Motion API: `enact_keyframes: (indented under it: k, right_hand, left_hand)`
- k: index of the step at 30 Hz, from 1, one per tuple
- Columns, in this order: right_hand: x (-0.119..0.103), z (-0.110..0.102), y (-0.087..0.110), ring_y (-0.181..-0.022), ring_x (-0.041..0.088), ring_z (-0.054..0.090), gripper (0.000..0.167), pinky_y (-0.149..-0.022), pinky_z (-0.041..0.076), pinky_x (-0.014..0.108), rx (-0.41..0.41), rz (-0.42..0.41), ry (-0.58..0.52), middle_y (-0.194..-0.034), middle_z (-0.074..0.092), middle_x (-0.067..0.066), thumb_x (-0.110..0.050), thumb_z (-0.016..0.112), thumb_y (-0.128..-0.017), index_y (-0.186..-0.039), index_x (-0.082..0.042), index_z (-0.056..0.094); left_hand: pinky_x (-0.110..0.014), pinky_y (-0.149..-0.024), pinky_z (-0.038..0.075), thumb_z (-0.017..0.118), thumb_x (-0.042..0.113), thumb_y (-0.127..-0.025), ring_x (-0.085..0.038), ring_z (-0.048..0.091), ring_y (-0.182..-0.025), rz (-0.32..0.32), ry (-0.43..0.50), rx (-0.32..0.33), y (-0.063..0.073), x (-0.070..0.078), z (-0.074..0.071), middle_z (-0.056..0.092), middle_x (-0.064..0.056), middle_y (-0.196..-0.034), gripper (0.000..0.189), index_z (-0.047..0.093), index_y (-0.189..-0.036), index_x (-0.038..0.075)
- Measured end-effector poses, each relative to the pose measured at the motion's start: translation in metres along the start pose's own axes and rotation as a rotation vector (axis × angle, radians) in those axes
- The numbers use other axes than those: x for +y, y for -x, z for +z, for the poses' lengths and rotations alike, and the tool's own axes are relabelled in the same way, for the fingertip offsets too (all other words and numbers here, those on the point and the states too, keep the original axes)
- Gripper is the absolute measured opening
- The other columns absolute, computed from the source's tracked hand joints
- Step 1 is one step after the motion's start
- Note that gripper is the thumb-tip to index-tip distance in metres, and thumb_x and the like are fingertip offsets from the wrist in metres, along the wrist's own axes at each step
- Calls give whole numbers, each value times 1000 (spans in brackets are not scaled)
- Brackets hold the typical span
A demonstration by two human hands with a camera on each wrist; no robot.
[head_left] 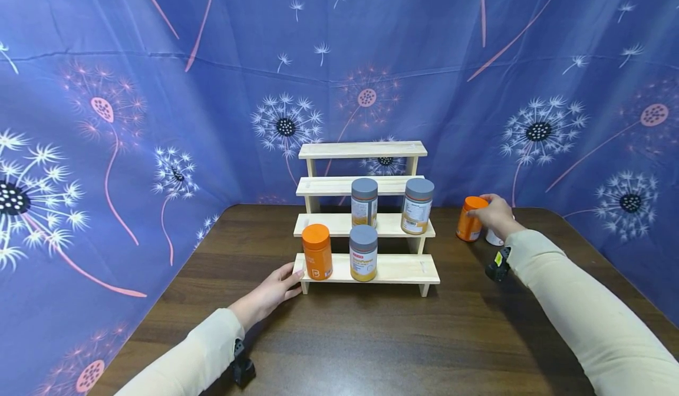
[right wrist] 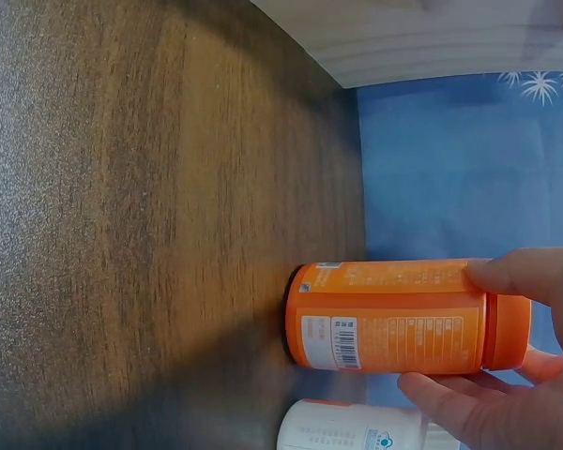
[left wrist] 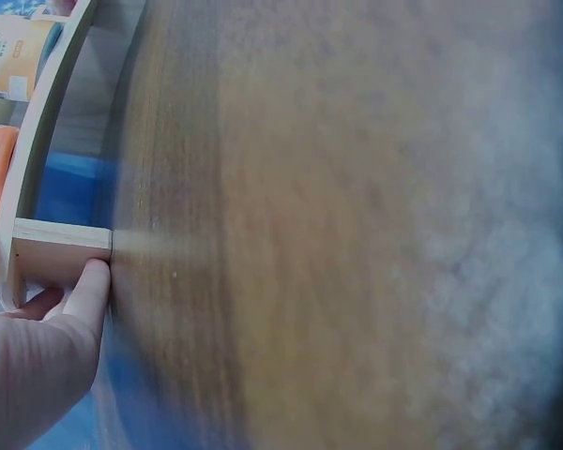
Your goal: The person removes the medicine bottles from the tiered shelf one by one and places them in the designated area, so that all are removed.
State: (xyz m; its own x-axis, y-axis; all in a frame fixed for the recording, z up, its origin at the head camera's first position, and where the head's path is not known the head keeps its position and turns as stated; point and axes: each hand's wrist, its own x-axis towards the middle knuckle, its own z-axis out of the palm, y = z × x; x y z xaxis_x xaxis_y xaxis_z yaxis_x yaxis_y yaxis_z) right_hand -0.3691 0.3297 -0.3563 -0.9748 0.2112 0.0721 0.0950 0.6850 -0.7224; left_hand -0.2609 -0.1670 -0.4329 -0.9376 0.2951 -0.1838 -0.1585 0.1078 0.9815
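Note:
My right hand (head_left: 500, 215) holds an orange bottle (head_left: 468, 226) near its cap, on the table right of the wooden stepped rack (head_left: 403, 271). In the right wrist view, thumb and fingers lie on opposite sides of that bottle, its printed label and barcode showing. A white bottle (right wrist: 352, 427) stands beside it, partly hidden by the hand in the head view. My left hand (head_left: 274, 287) grips the left end of the rack's lowest step, thumb at the board and fingers against the leg (left wrist: 64, 251). Near it, another orange bottle (head_left: 317, 254) sits on that step.
A grey-capped bottle (head_left: 363, 257) stands mid-step on the lowest board. Two more grey-capped bottles, one central (head_left: 364, 204) and one on the right (head_left: 417, 210), occupy the second step. A blue dandelion-print cloth (head_left: 223, 119) hangs behind the dark wooden table (head_left: 371, 337).

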Motion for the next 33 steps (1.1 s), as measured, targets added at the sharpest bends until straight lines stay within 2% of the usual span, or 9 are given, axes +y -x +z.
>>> enact_keyframes:
  k: [6, 13, 23, 33]
  right_hand:
    - [-1, -2, 1, -120, 49, 45, 73, -106, 41, 57, -9, 8, 21, -138, 39, 38, -16, 66, -85, -141, 14, 30]
    - [-7, -7, 4, -124, 50, 42, 74, -107, 40, 57, -40, 15, -8, -142, 33, 39, -17, 63, -89, -144, 15, 25]
    - [-15, -11, 10, -128, 48, 40, 72, -108, 40, 55, -24, 71, -78, -145, 33, 36, -20, 63, -90, -145, 11, 27]
    - [-32, -17, 15, -134, 49, 35, 71, -111, 36, 55, 28, 16, -123, -149, 31, 33, -20, 62, -93, -148, 8, 26]
  left_hand:
    - [-49, -113, 36, 43, 22, -104, -37, 37, -138, 1, -11, -7, 0, 1, 1, 36, -26, -149, 55, 25, -148, -4]
    - [-50, -113, 36, 42, 18, -105, -37, 36, -138, 2, 3, 9, -2, 0, 0, 36, -27, -148, 52, 26, -148, -5]
    - [-48, -112, 38, 42, 17, -105, -37, 37, -138, 20, 11, 8, -2, -1, 0, 36, -28, -148, 51, 26, -147, -7]
    - [-48, -113, 37, 42, 17, -104, -38, 36, -138, 20, 15, 1, -3, -3, 0, 36, -28, -148, 52, 26, -147, -7]
